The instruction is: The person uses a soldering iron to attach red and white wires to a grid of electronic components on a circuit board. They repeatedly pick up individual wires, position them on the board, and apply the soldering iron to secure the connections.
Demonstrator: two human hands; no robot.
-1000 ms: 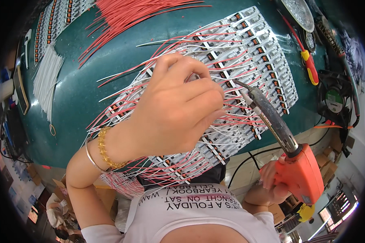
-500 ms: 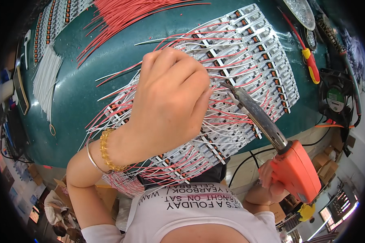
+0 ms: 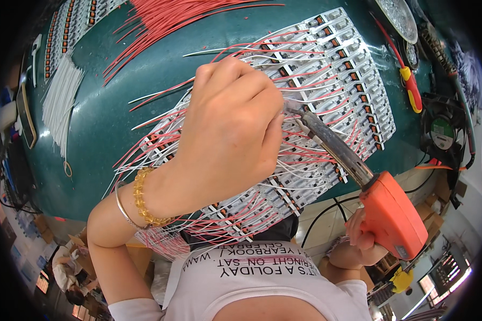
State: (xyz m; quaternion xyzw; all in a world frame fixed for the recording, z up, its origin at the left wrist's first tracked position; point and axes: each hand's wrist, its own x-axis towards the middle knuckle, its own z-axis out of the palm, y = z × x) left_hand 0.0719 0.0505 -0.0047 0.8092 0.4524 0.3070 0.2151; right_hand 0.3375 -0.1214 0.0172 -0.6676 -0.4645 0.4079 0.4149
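My right hand (image 3: 361,235), at the lower right, is closed round the orange handle of a soldering gun (image 3: 393,214). The gun's long metal barrel slants up and left, and its tip ends right beside the fingertips of my left hand (image 3: 233,117). That left hand is in a pinch over the circuit board panel (image 3: 353,80). What it pinches is hidden behind the fingers. Rows of small boards with orange-brown parts make up the panel, and many red and white wires (image 3: 305,147) lie across it. A faint pale haze shows at the tip.
A bundle of red wires (image 3: 166,27) lies at the back, and white wires (image 3: 61,101) at the left. More board strips (image 3: 75,27) sit far left. On the right are a red-and-yellow screwdriver (image 3: 411,88), a metal dish (image 3: 399,18) and a black fan (image 3: 442,131).
The soldering gun has moved slightly, its tip coming up and closer to my left fingertips. My left hand has shifted a little to the right, still pinched.
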